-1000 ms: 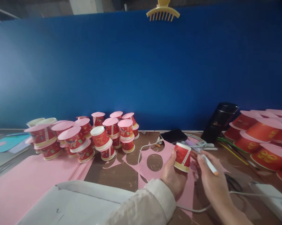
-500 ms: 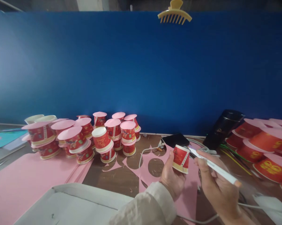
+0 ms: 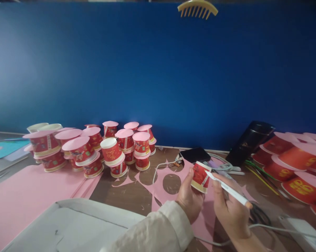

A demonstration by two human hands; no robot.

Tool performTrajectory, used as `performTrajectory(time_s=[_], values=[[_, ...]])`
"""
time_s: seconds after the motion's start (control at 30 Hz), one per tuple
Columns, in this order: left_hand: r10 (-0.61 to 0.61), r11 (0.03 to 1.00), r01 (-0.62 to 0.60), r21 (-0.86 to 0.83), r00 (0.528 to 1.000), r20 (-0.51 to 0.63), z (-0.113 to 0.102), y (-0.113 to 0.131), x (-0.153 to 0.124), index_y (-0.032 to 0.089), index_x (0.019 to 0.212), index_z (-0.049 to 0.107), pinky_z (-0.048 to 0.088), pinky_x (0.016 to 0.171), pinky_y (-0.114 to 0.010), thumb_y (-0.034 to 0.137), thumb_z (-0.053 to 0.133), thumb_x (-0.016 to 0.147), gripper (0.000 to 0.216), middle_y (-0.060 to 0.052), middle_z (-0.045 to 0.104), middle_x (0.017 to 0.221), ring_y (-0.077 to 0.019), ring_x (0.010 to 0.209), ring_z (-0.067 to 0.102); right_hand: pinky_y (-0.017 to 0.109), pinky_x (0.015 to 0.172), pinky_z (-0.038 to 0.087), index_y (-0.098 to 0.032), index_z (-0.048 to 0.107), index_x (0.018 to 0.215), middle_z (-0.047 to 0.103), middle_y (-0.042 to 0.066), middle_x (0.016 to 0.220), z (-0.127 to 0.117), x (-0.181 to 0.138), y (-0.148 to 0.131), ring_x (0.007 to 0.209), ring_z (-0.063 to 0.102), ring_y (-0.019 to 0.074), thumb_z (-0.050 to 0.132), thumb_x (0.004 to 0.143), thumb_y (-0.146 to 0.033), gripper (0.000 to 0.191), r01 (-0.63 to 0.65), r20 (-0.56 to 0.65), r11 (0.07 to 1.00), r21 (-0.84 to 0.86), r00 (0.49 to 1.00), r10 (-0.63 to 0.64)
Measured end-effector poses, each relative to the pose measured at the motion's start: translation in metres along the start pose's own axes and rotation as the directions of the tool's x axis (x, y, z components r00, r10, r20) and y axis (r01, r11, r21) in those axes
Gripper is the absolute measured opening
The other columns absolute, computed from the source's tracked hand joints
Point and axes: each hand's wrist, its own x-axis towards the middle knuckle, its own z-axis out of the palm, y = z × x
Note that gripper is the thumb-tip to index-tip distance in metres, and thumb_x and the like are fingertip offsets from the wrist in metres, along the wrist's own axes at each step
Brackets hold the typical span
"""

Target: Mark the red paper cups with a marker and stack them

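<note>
A red paper cup (image 3: pixel 200 177) with a pale rim is gripped in my left hand (image 3: pixel 188 199), fingers wrapped about its left side and lower part. My right hand (image 3: pixel 231 210) pinches a white pen (image 3: pixel 232 190) with an orange end. The pen's tip meets the upper right of the cup, or lies just in front of it; I cannot tell which. Beneath both hands lies a pink paper sheet (image 3: pixel 207 220) with round holes cut out of it.
Stacked red cups (image 3: pixel 112 152) with pink paper discs stand at left, more red cups (image 3: pixel 302 185) at right. Behind my hands are a black phone (image 3: pixel 196 154), a cable (image 3: pixel 158 168) and a black bottle (image 3: pixel 249 141). Pink sheets (image 3: pixel 42 196) and a white tray-like thing (image 3: pixel 76 224) lie in front left.
My right hand has brought the pen leftward, so its tip now overlaps the cup. The cup has tilted slightly in my left hand. The whole view has shifted a little downward.
</note>
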Motion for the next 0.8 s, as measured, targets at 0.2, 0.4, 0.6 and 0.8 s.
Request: performTrajectory(time_s=[0.2, 0.4, 0.6, 0.8], values=[[0.002, 0.998, -0.002, 0.056, 1.000, 0.000, -0.001, 0.001, 0.001, 0.015, 0.119, 0.075, 0.046, 0.116, -0.037, 0.041, 0.072, 0.089, 0.039, -0.012, 0.074, 0.129, -0.0281, 0.136, 0.059, 0.040, 0.090, 0.054, -0.018, 0.064, 0.118, 0.071, 0.009, 0.103, 0.000, 0.002, -0.003, 0.095, 0.068, 0.0232, 0.058, 0.099, -0.018, 0.020, 0.035, -0.011, 0.999, -0.025, 0.999, -0.035], [0.004, 0.998, -0.005, 0.063, 1.000, 0.016, -0.001, 0.001, -0.001, 0.014, 0.124, 0.072, 0.044, 0.118, -0.036, 0.041, 0.069, 0.093, 0.042, -0.013, 0.072, 0.133, -0.0274, 0.138, 0.056, 0.039, 0.091, 0.054, -0.017, 0.065, 0.118, 0.071, 0.008, 0.103, 0.000, 0.002, -0.001, 0.093, 0.068, 0.0213, 0.060, 0.099, -0.016, 0.021, 0.065, -0.014, 0.997, -0.051, 0.998, -0.065], [0.017, 0.991, -0.020, 0.130, 1.000, 0.024, 0.003, 0.001, -0.007, 0.015, 0.125, 0.072, 0.043, 0.119, -0.036, 0.044, 0.065, 0.095, 0.042, -0.012, 0.070, 0.136, -0.0273, 0.139, 0.056, 0.040, 0.091, 0.054, -0.018, 0.067, 0.117, 0.072, 0.009, 0.104, -0.001, 0.004, -0.003, 0.093, 0.069, 0.0222, 0.060, 0.098, -0.017, 0.020, 0.057, -0.002, 0.996, -0.065, 0.998, -0.058], [0.030, 0.981, -0.044, 0.188, 0.997, 0.074, 0.001, 0.001, -0.008, 0.015, 0.125, 0.072, 0.042, 0.119, -0.036, 0.048, 0.067, 0.093, 0.047, -0.012, 0.071, 0.135, -0.0284, 0.138, 0.057, 0.038, 0.093, 0.054, -0.018, 0.067, 0.116, 0.073, 0.008, 0.104, -0.002, 0.004, -0.004, 0.093, 0.069, 0.0210, 0.060, 0.098, -0.017, 0.019, 0.057, -0.006, 0.996, -0.070, 0.998, -0.057]])
